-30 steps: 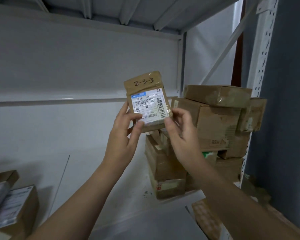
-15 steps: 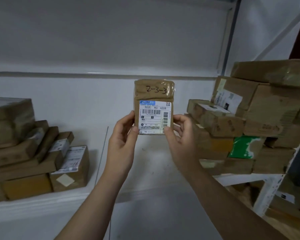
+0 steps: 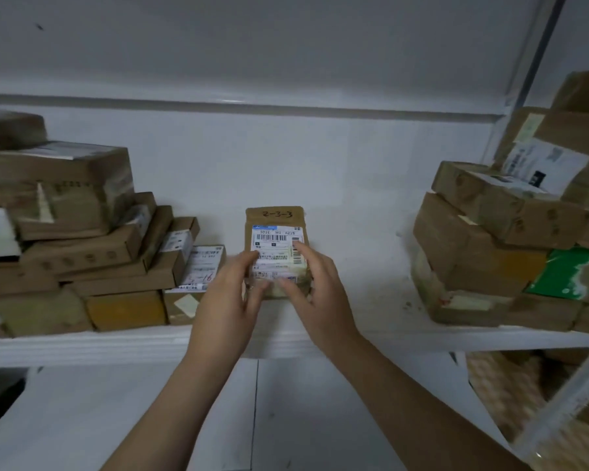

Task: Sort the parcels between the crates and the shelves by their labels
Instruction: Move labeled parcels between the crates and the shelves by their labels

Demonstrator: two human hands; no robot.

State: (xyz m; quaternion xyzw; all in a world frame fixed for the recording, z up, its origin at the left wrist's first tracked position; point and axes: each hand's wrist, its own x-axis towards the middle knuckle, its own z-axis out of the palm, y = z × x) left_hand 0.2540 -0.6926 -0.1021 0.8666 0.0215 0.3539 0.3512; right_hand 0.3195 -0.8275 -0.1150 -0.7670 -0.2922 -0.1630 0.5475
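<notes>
Currently logging one item: parcel, a small brown carton wrapped in glossy tape, with a white printed label on its face and "2-3-3" handwritten on the flap above.

Location: it is standing upright over the white shelf, in the gap between the left stack of boxes and the right stack of boxes, apart from both. Whether its base is touching the shelf I cannot tell, as both grips are hiding it.

Left grip: holding the lower left corner, thumb lying on the label, fingers curling round beneath.

Right grip: lying over the lower right of the face, one finger reaching up onto the barcode. Whether it is clasping the edge or only pressing, I cannot tell.

Handling, as I am judging it:
- Weight: light, going by its size.
- Stiffness: stiff enough at the edges to take a firm pinch.
- Surface: the tape wrap is likely slick, so fingertips alone are risking a slide.
- Best hold: both side edges, low down, thumbs off the print so the code is showing.
- Balance: tall and narrow as it is standing, so probably tipping easily if nudged.
</notes>
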